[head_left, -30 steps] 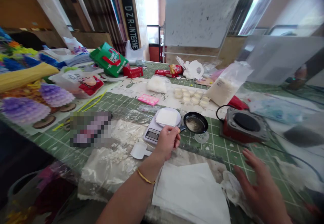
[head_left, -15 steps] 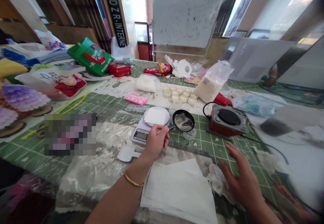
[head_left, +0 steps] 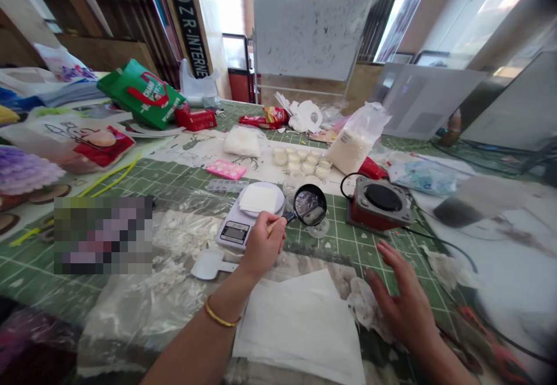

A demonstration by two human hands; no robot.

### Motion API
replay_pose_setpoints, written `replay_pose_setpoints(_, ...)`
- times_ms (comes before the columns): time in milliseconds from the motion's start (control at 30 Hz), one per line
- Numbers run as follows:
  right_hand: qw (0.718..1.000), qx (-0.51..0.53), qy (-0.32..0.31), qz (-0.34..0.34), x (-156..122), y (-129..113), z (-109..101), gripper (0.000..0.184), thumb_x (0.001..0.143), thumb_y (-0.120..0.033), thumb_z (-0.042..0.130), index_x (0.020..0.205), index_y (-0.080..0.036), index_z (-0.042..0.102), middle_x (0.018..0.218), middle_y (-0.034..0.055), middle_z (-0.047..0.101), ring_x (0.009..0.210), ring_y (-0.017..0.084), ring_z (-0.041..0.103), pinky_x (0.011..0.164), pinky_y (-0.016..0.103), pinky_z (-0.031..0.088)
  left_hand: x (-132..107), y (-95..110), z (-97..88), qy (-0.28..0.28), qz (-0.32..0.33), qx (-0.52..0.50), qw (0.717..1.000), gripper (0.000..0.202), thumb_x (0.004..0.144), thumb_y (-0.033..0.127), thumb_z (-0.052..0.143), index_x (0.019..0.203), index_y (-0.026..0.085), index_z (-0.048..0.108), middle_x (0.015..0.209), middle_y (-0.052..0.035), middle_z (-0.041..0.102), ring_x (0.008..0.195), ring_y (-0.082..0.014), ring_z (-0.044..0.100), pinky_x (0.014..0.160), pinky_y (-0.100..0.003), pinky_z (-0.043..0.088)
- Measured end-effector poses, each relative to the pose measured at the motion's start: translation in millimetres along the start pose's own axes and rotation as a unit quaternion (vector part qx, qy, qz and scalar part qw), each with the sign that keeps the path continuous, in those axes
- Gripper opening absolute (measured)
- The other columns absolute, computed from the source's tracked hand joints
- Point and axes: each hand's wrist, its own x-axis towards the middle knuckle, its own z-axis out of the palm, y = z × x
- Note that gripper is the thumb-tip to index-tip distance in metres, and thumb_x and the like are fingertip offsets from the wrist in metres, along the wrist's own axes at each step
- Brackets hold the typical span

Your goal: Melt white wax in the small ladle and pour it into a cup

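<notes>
My left hand [head_left: 266, 243] is closed round the handle of a small black frying pan [head_left: 310, 204]. The pan hangs above the green mat, tilted, with a shiny surface inside it that I cannot clearly make out. Just behind that hand stands a white kitchen scale [head_left: 235, 231] bearing a folded white sheet [head_left: 258, 199]. My right hand [head_left: 402, 301] is held over the mat with its fingers apart and nothing in it, near a crumpled white tissue [head_left: 368, 304]. Between my arms lie white paper sheets [head_left: 300, 327]. A white scoop [head_left: 208, 264] rests left of my left wrist.
A small red hot plate [head_left: 379, 205] with a cable sits to the right. Farther back are several small filled cups [head_left: 308, 167], a bag of white pellets [head_left: 354, 141] and a pink mould [head_left: 225, 169]. Plastic sheeting [head_left: 130, 309] with white scraps covers the left front.
The pan has tilted, so its opening looks rounder and its inside darker. My left hand has turned slightly on the handle. The whole view has shifted a little; the right hand stays open.
</notes>
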Motion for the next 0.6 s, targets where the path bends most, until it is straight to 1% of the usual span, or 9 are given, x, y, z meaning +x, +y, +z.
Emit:
replay_pose_setpoints(100, 1.000, 0.001, 0.001, -0.002, 0, -1, 0, 0.047, 0.082, -0.028, 0.051, 0.127, -0.021, 0.040, 0.131, 0.0105, 0.044, 0.117, 0.025, 0.044, 0.098, 0.044, 0.038, -2, -1, -1.2, 0.003, 0.040, 0.071, 0.997, 0.020, 0.082, 0.040, 0.048, 0.086, 0.020, 0.044, 0.062, 0.0062, 0.052, 0.041, -0.0053, 0.043, 0.040, -0.017, 0.034)
replay_pose_setpoints(200, 1.000, 0.006, 0.001, -0.001, -1, -1, -1, 0.047, 0.082, -0.028, 0.051, 0.128, -0.021, 0.040, 0.132, 0.0104, 0.044, 0.118, 0.025, 0.044, 0.098, 0.045, 0.038, -6, 0, -3.0, 0.004, 0.082, 0.160, 0.984, 0.020, 0.084, 0.038, 0.046, 0.090, 0.019, 0.046, 0.065, 0.0036, 0.054, 0.048, -0.0075, 0.048, 0.048, -0.019, 0.039)
replay_pose_setpoints(333, 1.000, 0.006, 0.000, 0.002, -1, -2, -3, 0.047, 0.082, -0.027, 0.051, 0.128, -0.021, 0.040, 0.131, 0.0103, 0.044, 0.118, 0.024, 0.044, 0.098, 0.045, 0.037, -10, 4, -4.9, 0.007, 0.167, 0.254, 0.952, 0.017, 0.084, 0.034, 0.046, 0.090, 0.018, 0.047, 0.070, 0.0002, 0.057, 0.059, -0.0103, 0.053, 0.057, -0.021, 0.042)
replay_pose_setpoints(433, 1.000, 0.005, 0.001, -0.003, 0, -2, -3, 0.047, 0.082, -0.026, 0.050, 0.127, -0.021, 0.040, 0.131, 0.0107, 0.045, 0.119, 0.024, 0.043, 0.099, 0.045, 0.037, -11, 4, -5.0, 0.000, 0.231, 0.295, 0.927, 0.013, 0.085, 0.030, 0.045, 0.089, 0.018, 0.047, 0.073, -0.0011, 0.060, 0.062, -0.0108, 0.055, 0.059, -0.021, 0.042)
replay_pose_setpoints(600, 1.000, 0.003, 0.001, -0.011, 1, -2, -3, 0.047, 0.082, -0.026, 0.051, 0.127, -0.021, 0.040, 0.130, 0.0112, 0.045, 0.120, 0.025, 0.043, 0.098, 0.045, 0.037, -13, 3, -3.7, -0.025, 0.297, 0.357, 0.885, 0.008, 0.085, 0.026, 0.044, 0.087, 0.019, 0.048, 0.073, -0.0013, 0.061, 0.063, -0.0123, 0.057, 0.059, -0.022, 0.042)
